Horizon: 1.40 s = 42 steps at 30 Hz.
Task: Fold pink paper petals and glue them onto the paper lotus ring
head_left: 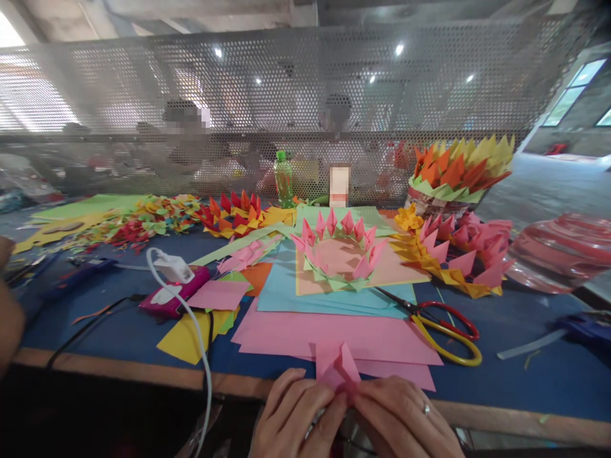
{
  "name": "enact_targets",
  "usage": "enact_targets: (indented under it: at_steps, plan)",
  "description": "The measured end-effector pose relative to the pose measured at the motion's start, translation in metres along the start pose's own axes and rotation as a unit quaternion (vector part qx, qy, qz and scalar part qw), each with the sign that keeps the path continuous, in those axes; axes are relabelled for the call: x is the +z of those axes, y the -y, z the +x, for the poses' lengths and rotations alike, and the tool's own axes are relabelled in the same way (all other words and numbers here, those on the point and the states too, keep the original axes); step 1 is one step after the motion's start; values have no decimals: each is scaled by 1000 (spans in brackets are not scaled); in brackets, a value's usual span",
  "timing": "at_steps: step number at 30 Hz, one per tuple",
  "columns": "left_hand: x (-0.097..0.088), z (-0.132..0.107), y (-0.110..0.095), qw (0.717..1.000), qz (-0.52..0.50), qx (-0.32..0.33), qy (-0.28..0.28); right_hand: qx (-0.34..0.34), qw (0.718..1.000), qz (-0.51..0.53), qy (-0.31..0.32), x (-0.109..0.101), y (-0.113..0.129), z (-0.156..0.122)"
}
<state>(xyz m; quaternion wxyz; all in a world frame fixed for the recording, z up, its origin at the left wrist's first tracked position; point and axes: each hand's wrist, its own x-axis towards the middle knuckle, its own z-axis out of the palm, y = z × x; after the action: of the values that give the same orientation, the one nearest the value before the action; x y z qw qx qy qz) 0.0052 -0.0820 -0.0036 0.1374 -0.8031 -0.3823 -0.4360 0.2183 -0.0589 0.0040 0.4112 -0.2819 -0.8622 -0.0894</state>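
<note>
Both my hands meet at the bottom centre, just below the table's wooden edge. My left hand (293, 416) and my right hand (405, 420) pinch a small folded pink paper piece (337, 369) between their fingertips; its pointed flaps stick up. A ring shows on my right hand. Right behind the piece lies a stack of pink paper sheets (334, 334). Farther back a pink and green paper crown ring (340, 254) rests on orange and blue sheets.
Red-and-yellow scissors (443, 324) lie right of the pink stack. A white charger and cable (179, 280) rest on a magenta device at left. Folded paper flowers (458, 248), a green bottle (283, 179), and a perforated metal screen (296, 95) with people behind it fill the back.
</note>
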Motion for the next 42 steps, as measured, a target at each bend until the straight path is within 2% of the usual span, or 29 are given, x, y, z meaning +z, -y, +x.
enact_targets:
  at_steps: [3,8,12,17,22,27,32,36,40,42]
  plan:
    - [0,-3,-1,1000,8,-12,10,-13,999,-34,13,4,-4,-7]
    - [1,-9,-1,1000,7,-27,8,-18,999,-35,25,5,-7,-12]
    - [0,-7,1,1000,1,-12,15,-20,998,-32,42,2,-6,-12]
    - [-1,-4,1,1000,-6,-11,19,-20,999,-32,37,4,-6,-13]
    - [3,-8,1,1000,14,-14,14,-8,997,-78,23,9,-7,-15]
    - [-2,-8,0,1000,6,-21,10,-35,997,-59,19,5,-6,-9]
    - [-10,4,-4,1000,11,-12,-25,-44,998,-50,21,-3,-5,0]
    - [-12,23,-3,999,27,5,-30,-33,998,-54,-9,-9,-8,15]
    - [-1,38,7,997,43,24,-54,-4,998,-53,-45,-6,-15,31]
    - [7,41,13,998,49,23,-43,22,998,-52,-40,-1,-19,34]
